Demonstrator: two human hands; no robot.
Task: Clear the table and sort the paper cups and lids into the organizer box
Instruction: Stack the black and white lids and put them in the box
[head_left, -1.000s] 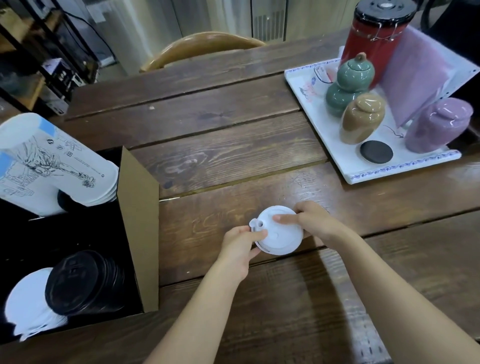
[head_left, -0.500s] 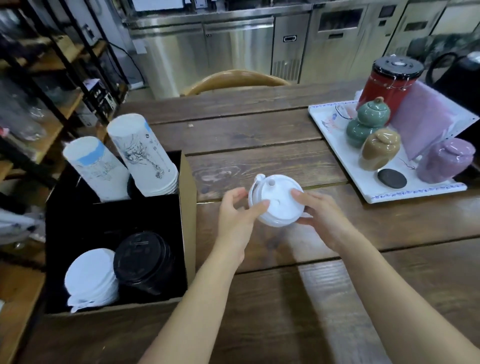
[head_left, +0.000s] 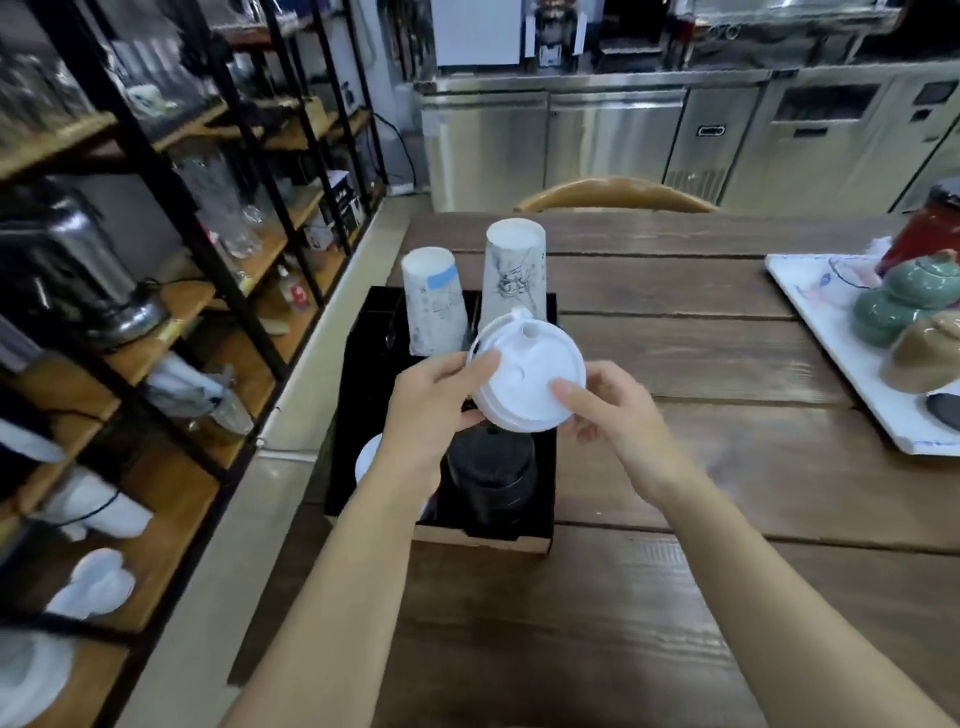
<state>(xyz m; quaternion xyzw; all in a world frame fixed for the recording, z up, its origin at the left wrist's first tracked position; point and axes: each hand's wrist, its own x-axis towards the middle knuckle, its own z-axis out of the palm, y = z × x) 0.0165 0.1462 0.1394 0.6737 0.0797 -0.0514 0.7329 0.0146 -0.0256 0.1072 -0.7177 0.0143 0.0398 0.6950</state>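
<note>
Over the box (head_left: 483, 540), both hands carry a white lid (head_left: 524, 382): left hand (head_left: 431, 410) fingers pinch its 9 o'clock rim, right hand (head_left: 618, 410) fingers its 4 o'clock edge, w/ thumb on top. Step, I'd say: filing the lid. Next: lower it onto the white lids (head_left: 368, 457) at 8 o'clock, beside the black lids (head_left: 491, 483). Beyond, two upturned cup stacks (head_left: 434, 306) fill the box's far slots. Tabletop (head_left: 675, 597) near me looks bare.

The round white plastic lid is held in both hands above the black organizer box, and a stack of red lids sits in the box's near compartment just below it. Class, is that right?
One detail is wrong: the stack of lids in the near compartment is black, not red. The head view shows it. The round white plastic lid is indeed held by the left hand and right hand above the black organizer box.
</note>
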